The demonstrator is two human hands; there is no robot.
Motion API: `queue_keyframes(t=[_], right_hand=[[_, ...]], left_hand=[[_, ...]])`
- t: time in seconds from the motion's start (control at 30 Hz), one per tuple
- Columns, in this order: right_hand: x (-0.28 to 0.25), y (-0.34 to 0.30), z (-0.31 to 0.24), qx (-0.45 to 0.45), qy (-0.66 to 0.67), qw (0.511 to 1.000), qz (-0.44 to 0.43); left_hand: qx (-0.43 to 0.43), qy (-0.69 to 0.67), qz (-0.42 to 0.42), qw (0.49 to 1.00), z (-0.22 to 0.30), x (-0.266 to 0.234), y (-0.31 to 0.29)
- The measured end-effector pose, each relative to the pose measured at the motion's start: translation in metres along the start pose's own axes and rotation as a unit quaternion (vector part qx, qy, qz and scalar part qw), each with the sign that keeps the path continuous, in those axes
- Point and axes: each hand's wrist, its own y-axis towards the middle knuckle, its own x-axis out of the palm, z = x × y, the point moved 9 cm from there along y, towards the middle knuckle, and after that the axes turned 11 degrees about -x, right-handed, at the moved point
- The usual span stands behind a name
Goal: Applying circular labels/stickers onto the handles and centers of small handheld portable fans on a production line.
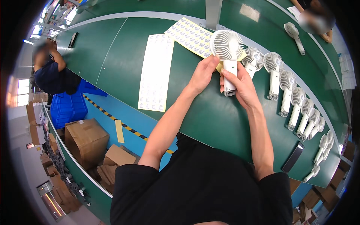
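Observation:
Both my hands hold a white handheld fan [227, 45] upright above the green table. My right hand [240, 80] is wrapped around its handle. With its fingers closed, my left hand [204, 71] grips the fan where the head meets the handle. Behind the fan lies a yellow-edged sheet of stickers [189, 35], partly covered by it. A second, paler sticker sheet [156, 71] lies to the left, with stickers at its top and bottom ends. Right of my hands, a row of similar white fans [274, 75] curves along the table.
A black phone-like slab [293, 157] lies near the right front edge. Another fan [294, 37] lies on the far table. A metal post [213, 15] rises behind the sheets. Co-workers sit at far left and far right. Cardboard boxes [87, 140] and blue crates [67, 108] stand at left.

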Motion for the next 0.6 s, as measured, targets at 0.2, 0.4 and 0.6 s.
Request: queue_keyframes(t=[0.2,0.4,0.6], right_hand=[[0.003,-0.001,0.014,0.021,-0.015,1.000,-0.013],[0.002,0.000,0.020,0.021,-0.014,1.000,-0.004],[0.002,0.000,0.023,0.020,-0.020,1.000,-0.008]], left_hand=[[-0.062,-0.050,-0.021,0.997,-0.008,0.001,0.000],[-0.068,-0.064,-0.009,0.996,-0.006,0.000,0.000],[-0.058,-0.088,-0.005,0.994,-0.004,0.000,0.000]])
